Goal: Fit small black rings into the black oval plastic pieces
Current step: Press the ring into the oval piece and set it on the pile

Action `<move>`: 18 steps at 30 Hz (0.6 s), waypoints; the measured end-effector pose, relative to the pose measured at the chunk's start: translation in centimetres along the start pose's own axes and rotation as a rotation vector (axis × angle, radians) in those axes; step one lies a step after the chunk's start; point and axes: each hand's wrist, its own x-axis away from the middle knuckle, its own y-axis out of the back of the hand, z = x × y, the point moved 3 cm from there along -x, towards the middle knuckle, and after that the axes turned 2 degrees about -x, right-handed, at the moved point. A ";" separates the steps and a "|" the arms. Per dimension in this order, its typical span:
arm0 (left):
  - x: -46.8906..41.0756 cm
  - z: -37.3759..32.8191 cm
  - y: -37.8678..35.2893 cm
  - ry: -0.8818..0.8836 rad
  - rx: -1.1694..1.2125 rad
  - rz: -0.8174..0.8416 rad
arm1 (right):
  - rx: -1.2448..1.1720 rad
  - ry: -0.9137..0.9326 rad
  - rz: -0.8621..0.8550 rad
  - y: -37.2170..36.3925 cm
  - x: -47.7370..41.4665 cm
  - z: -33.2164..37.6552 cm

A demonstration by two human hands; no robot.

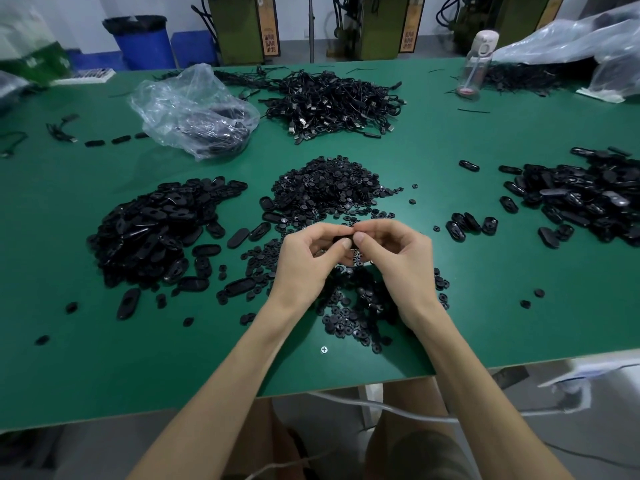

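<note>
Oval piece [341, 240] black, mostly hidden; left hand [311, 258], right hand [391, 251] both pinching it.

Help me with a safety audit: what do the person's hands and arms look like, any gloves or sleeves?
Both the left hand and the right hand are bare: no gloves, rings or watch show. The forearms are uncovered too, with no sleeve in view. The thumbnails look short.

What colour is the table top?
The table top is green, best seen in the head view.
</note>
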 end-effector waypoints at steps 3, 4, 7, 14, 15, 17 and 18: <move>0.1 0.0 0.2 0.015 0.054 0.009 | -0.030 -0.010 -0.002 0.0 0.1 0.0; 0.1 -0.1 0.2 0.022 0.075 0.015 | -0.042 -0.015 -0.002 0.1 0.0 0.0; -0.3 -0.3 0.2 0.118 0.295 0.035 | -0.074 -0.054 -0.031 0.3 -0.2 -0.1; -1.0 -0.1 2.0 0.354 0.837 -0.101 | -0.833 -0.391 -0.185 1.6 -1.0 -0.9; -0.9 -0.2 2.0 0.336 0.694 -0.133 | -0.814 -0.391 -0.195 1.7 -1.1 -1.1; -0.7 -0.6 1.8 0.235 0.312 -0.186 | -0.438 -0.311 -0.187 1.4 -1.1 -1.0; -0.7 -0.9 1.7 0.170 0.170 -0.199 | -0.199 -0.239 -0.171 1.0 -1.0 -0.8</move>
